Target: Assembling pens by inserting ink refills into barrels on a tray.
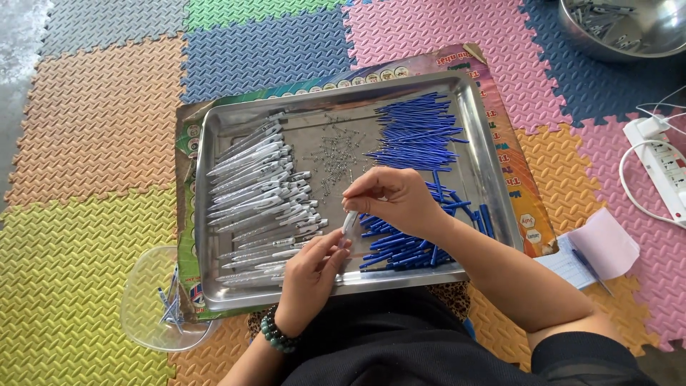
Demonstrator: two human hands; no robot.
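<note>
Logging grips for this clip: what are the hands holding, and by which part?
Both hands share one white pen barrel: the right hand pinches its upper end, the left hand its lower end, above the metal tray.

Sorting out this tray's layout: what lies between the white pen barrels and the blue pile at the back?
In the head view, small metal springs lie scattered on the tray between white barrels and blue pile.

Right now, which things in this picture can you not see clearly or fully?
- Pen part held between left hand and right hand, head view: fingers cover its ends.
- Small metal bits in the tray: too small to identify.
- Metal bowl: cut off by the top edge.
- Blue tubes in the lower pile: partly behind the right wrist.
</note>
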